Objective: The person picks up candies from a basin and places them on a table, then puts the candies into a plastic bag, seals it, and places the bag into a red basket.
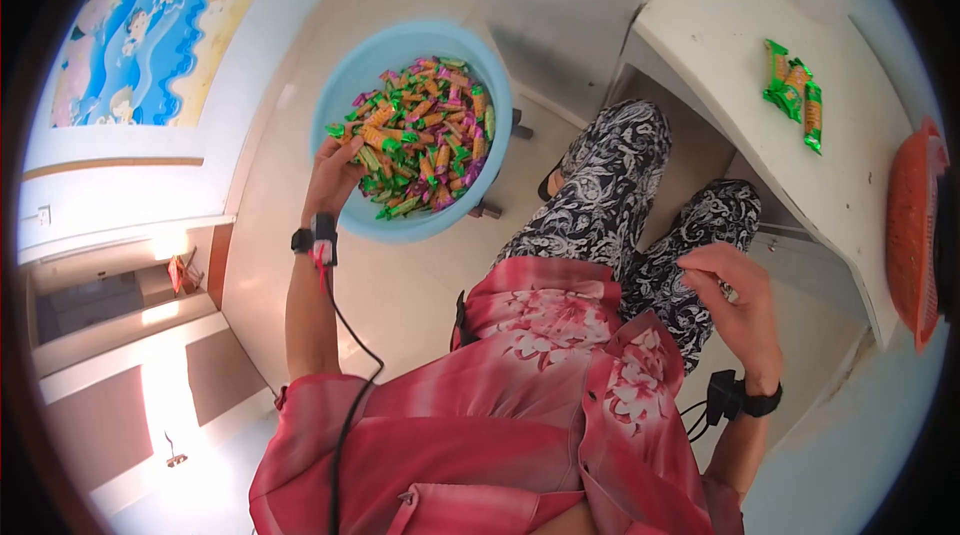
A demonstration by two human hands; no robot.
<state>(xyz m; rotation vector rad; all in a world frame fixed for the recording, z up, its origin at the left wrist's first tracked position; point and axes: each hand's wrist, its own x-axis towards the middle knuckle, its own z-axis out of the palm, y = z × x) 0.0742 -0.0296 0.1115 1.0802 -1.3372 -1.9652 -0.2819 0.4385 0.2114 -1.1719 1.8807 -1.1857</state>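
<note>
At the left side of a light blue basin point(330, 85), my left hand point(336, 170) reaches over the rim, its fingers closed at the edge of the heap on a wrapped candy point(370, 136) in an orange and green wrapper. The basin holds a pile of small wrapped candies point(430, 130), orange with green or purple twisted ends. My right hand point(735, 300) hovers over my lap, loosely curved, with nothing in it. A white table point(800, 190) stands beyond it, bearing several green and orange wrapped candies point(793, 87).
An orange-red plastic basket point(910, 235) sits at the table's right edge. Dark legs of a stand show beside the basin. A cable point(350, 335) runs along my left arm from a wrist strap. A colourful sea picture point(150, 30) hangs on the wall at left.
</note>
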